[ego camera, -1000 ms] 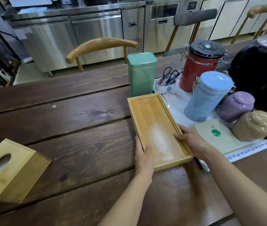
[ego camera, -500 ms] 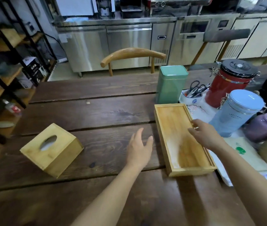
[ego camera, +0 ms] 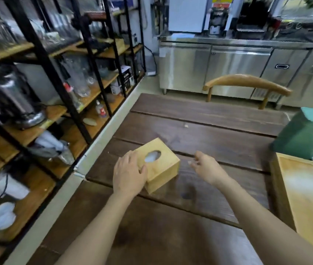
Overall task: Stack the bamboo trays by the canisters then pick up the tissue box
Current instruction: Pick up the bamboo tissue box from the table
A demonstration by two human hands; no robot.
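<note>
A bamboo tissue box [ego camera: 161, 169] with an oval hole in its top sits near the left edge of the dark wooden table [ego camera: 199, 134]. My left hand [ego camera: 129, 174] lies on the box's near-left corner, fingers spread over its top and side. My right hand [ego camera: 207, 167] hovers just right of the box, fingers apart, not touching it. The bamboo trays [ego camera: 308, 199] lie at the right edge of the view, seen as one stack with the top tray's inside showing. A green canister [ego camera: 304, 138] stands behind them.
Black metal shelving [ego camera: 60, 96] with wooden boards, glassware and appliances runs along the table's left side. A wooden chair back [ego camera: 247, 84] stands at the table's far edge, with steel counters [ego camera: 228, 67] behind it.
Both hands left the bamboo tray and moved left to the tissue box. My view swung left, so most canisters are out of sight. The left hand now rests on the box.
</note>
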